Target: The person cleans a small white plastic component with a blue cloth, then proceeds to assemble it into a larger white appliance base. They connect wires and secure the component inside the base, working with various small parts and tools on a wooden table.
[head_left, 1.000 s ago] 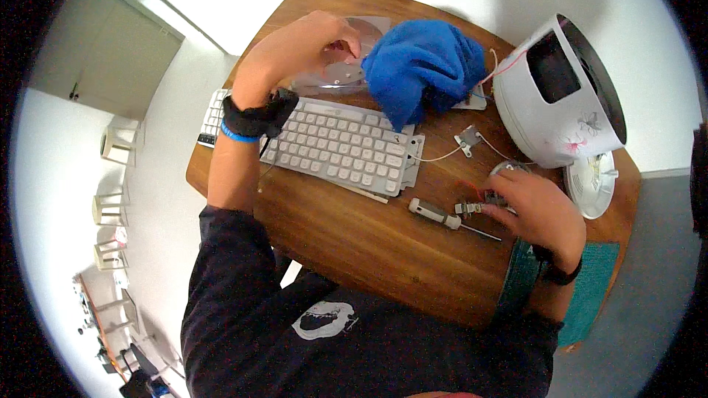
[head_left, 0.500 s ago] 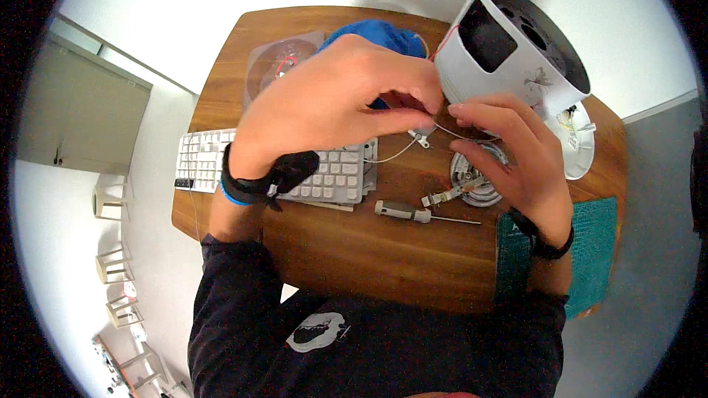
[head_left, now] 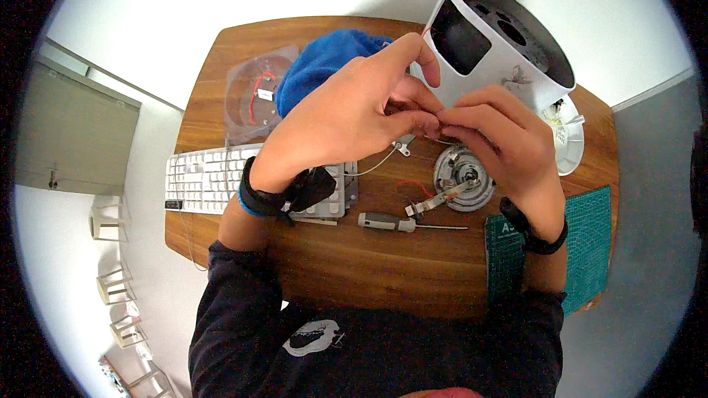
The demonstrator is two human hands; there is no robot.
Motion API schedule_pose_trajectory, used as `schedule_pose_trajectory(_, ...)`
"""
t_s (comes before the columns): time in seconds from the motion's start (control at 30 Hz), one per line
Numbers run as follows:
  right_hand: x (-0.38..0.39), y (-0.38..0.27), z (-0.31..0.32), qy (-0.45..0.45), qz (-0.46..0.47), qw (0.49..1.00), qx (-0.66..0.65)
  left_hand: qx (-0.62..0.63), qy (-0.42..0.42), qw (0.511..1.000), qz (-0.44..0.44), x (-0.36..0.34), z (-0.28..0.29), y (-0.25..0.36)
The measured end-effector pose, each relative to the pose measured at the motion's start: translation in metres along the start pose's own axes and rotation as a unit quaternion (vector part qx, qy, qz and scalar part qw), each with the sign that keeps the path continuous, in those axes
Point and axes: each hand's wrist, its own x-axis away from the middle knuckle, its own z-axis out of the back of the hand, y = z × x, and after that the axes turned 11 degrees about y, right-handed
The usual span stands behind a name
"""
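I have my left hand (head_left: 361, 107) and right hand (head_left: 509, 144) together now, fingertips meeting over the middle of the bench (head_left: 369, 273). A second ago they were well apart, the left out over the clear plastic piece (head_left: 242, 103), the right down at the metal bracket (head_left: 435, 201); half a second ago a gap remained between them. Both hands are bent into a pinch, the left with its index finger raised clear. Something tiny may be caught where the tips meet, but my feed is too coarse for me to tell.

I read this as a switch to fine, two-handed work, with neither hand free for anything else. The silver disc (head_left: 481, 195) is out of the right hand's hold, lying just below its fingers with the bracket across it. The screwdriver (head_left: 387, 222) rests untouched, nearer my body than either hand. A small metal tab (head_left: 402, 147) on a pale wire sits just under the left thumb. Beyond the left wrist lies the blue cloth (head_left: 317, 66); beyond both hands stands the white housing (head_left: 476, 85).
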Motion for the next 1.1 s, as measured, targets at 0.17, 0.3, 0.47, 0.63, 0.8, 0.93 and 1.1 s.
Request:
schedule_pose_trajectory(0.17,-0.003,-0.001,-0.002,0.02,-0.038,0.998,0.05,-0.209,0.031,0.969,-0.125,0.0,0.024,0.002)
schedule_pose_trajectory(0.3,-0.007,0.003,-0.002,0.0,-0.047,0.997,0.066,-0.373,0.094,0.904,-0.188,-0.001,0.067,-0.021)
schedule_pose_trajectory(0.47,-0.006,0.008,-0.009,-0.018,-0.028,0.994,0.101,-0.52,0.034,0.847,-0.106,0.015,0.075,-0.047)
schedule_pose_trajectory(0.63,-0.008,0.005,-0.005,-0.043,0.014,0.99,0.13,-0.47,0.041,0.869,-0.151,0.005,0.109,-0.062)
schedule_pose_trajectory(0.8,-0.011,0.003,0.0,0.0,0.044,0.988,0.147,-0.503,0.215,0.83,-0.108,0.007,0.141,-0.04)
schedule_pose_trajectory(0.93,-0.017,0.004,0.007,0.068,0.1,0.972,0.202,-0.504,0.341,0.785,-0.119,0.009,0.169,-0.055)
schedule_pose_trajectory(1.1,-0.014,0.003,0.007,0.126,0.0,0.96,0.249,-0.543,0.317,0.762,-0.152,0.01,0.136,-0.051)
